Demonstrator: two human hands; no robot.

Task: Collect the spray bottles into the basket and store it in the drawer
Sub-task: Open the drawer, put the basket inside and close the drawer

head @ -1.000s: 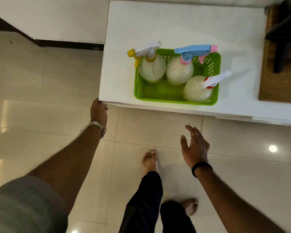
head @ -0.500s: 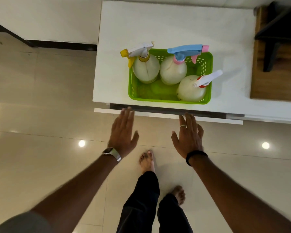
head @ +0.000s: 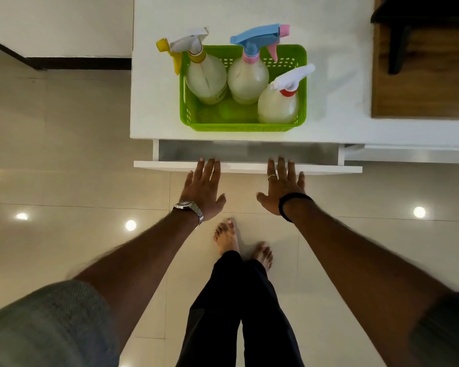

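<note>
Your left hand and right hand lie spread flat, fingertips on the front of the partly open drawer, its inside blurred, while three spray bottles stand in the green basket on the desk.

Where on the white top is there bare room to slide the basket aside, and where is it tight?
Free: the white top behind the green basket, and the strip between the basket and the wooden board. A narrower strip lies left of the basket, under the yellow nozzle. Tight: the front edge, where the basket sits close above the part-open drawer.
</note>
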